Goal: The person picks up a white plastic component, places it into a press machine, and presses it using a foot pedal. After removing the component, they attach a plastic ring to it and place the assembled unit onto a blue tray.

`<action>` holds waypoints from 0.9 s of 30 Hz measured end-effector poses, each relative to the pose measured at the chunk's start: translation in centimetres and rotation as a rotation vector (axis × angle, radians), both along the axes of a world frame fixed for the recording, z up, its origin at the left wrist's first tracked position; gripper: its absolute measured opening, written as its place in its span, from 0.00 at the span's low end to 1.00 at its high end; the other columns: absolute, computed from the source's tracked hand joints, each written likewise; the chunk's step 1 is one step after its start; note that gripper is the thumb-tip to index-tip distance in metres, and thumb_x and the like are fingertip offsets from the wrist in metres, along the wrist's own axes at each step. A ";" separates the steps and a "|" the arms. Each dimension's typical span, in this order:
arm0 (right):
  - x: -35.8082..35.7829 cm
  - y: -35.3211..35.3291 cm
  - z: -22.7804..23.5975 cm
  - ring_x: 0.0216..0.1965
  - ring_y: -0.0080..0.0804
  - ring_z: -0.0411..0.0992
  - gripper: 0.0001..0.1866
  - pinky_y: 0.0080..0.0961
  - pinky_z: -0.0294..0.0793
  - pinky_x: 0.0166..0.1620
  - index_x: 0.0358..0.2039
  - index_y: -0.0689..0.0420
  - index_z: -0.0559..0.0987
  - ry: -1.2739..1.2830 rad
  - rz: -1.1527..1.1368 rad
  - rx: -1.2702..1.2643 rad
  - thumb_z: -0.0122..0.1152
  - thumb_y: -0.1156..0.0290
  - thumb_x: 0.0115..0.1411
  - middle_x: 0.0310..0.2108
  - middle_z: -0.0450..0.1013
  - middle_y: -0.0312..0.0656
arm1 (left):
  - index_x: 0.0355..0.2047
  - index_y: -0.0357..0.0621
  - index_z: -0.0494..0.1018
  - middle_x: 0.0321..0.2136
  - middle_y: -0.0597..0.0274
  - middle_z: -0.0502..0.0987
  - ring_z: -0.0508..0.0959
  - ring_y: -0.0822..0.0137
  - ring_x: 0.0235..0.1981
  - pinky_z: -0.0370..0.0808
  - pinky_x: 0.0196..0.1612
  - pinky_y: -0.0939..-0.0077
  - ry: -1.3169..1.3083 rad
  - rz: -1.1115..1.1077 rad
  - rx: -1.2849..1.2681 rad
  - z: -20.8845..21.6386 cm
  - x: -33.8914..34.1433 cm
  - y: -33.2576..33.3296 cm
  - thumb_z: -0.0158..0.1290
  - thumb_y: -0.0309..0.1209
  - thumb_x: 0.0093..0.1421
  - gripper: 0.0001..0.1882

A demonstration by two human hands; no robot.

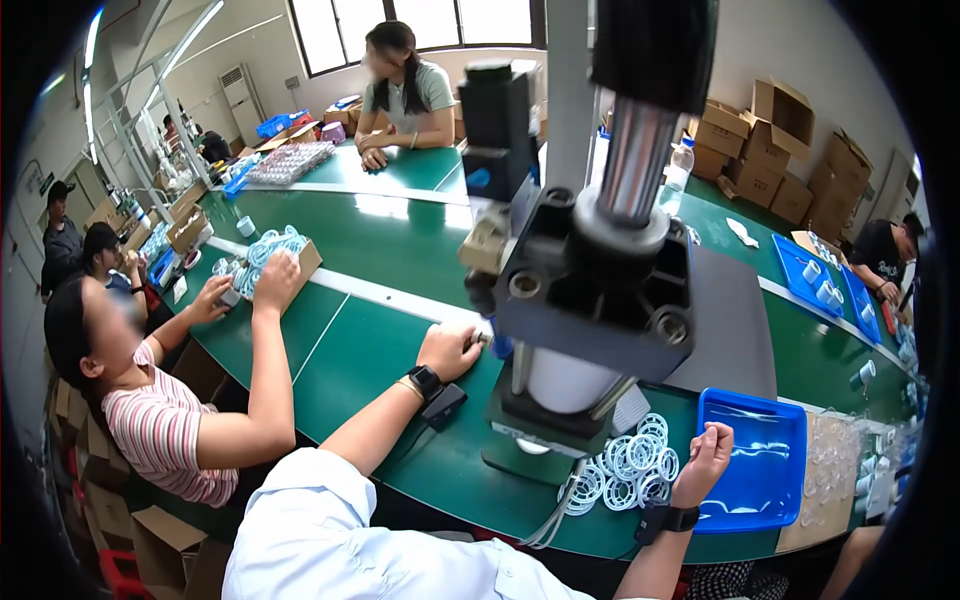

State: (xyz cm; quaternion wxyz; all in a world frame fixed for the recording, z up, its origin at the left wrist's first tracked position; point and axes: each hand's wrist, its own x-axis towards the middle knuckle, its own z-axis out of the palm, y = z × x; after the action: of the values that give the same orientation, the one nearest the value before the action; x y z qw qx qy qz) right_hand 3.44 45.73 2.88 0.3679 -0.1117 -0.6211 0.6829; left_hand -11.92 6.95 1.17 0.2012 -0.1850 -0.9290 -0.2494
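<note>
1. While the head view looks down, one green bench (375, 335) runs beneath and well beyond the fingers (470, 337) of the left hand (447, 352), in a bright room with windows (357, 30).
2. Those fingers are bent narrow against the left side of one press (590, 325); whether they grip anything, I cannot tell.
3. On the right hand (700, 468) the fingers curl inward; I cannot tell whether they hold anything.
4. Just left of the right fingers lie pale rings (645, 452), more than ten in one overlapping heap, near the press.
5. Just right of them sits one blue tray (765, 440), then one cardboard sheet (818, 450) bearing clear pieces, too crowded to count.
6. Left of the left fingers, one co-worker in a striped shirt (165, 430) has two hands near one carton (310, 262).
7. Far beyond the right fingers are two more blue trays (788, 258) and several stacked boxes (770, 145).
</note>
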 end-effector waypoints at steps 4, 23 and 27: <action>-0.2 -1.2 0.6 0.20 0.13 0.53 0.06 0.11 0.53 0.23 0.30 0.57 0.70 0.062 0.025 0.054 0.47 0.71 0.63 0.19 0.57 0.28 | 0.22 0.42 0.71 0.23 0.54 0.75 0.74 0.52 0.28 0.70 0.32 0.60 -0.010 0.044 -0.113 0.1 -1.1 -1.1 0.53 0.36 0.50 0.10; 1.3 -0.5 1.5 0.20 0.10 0.57 0.04 0.11 0.55 0.22 0.29 0.58 0.73 -0.032 0.016 0.073 0.52 0.73 0.60 0.19 0.62 0.26 | 0.26 0.41 0.72 0.25 0.50 0.74 0.73 0.49 0.30 0.70 0.34 0.57 -0.042 -0.264 -0.159 -8.2 -4.8 -2.0 0.52 0.37 0.52 0.11; 1.4 -0.7 0.5 0.22 0.13 0.62 0.04 0.14 0.61 0.25 0.29 0.60 0.74 -0.139 0.088 0.210 0.53 0.73 0.59 0.20 0.67 0.30 | 0.28 0.42 0.72 0.28 0.50 0.74 0.73 0.50 0.32 0.69 0.36 0.58 -0.065 -0.324 -0.136 -9.4 -4.2 -2.5 0.52 0.38 0.53 0.12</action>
State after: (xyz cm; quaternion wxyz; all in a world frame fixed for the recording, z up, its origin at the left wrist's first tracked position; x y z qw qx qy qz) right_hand 4.86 45.06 3.42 0.3035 -0.0924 -0.7173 0.6204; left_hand -16.15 4.46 -8.26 0.1153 -0.3371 -0.9079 -0.2208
